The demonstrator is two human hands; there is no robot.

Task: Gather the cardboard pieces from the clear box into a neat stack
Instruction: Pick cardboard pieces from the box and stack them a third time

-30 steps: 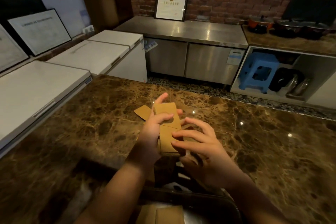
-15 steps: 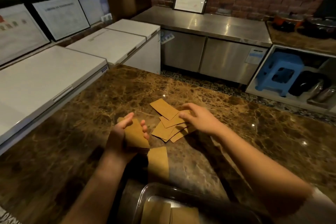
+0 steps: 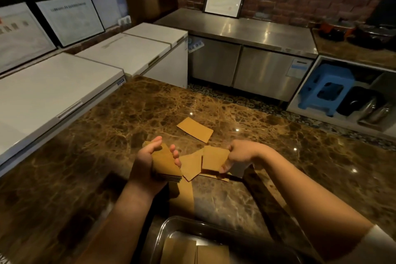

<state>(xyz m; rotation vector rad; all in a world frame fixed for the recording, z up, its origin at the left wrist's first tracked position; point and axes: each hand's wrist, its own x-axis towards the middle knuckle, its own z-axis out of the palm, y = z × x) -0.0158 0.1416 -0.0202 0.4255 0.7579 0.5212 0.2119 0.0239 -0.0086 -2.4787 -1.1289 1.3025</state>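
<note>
Brown marble counter (image 3: 278, 167) spreads out in front of you, with white chest freezers (image 3: 64, 96) along its left side and a steel cabinet (image 3: 246, 49) beyond. At the bottom edge sits the clear box (image 3: 162, 233), with what looks like a couple of cardboard pieces (image 3: 192, 252) left inside, though the view is dim there. Your left hand (image 3: 150, 167) grips a neat stack (image 3: 166, 164) of cardboard, fingers curled round its far edge. Your right hand (image 3: 240, 154) pinches one card (image 3: 214, 159) just beside the stack, lifted over a few loose cards (image 3: 189, 166) on the counter. One single card (image 3: 195, 129) lies flat farther away.
</note>
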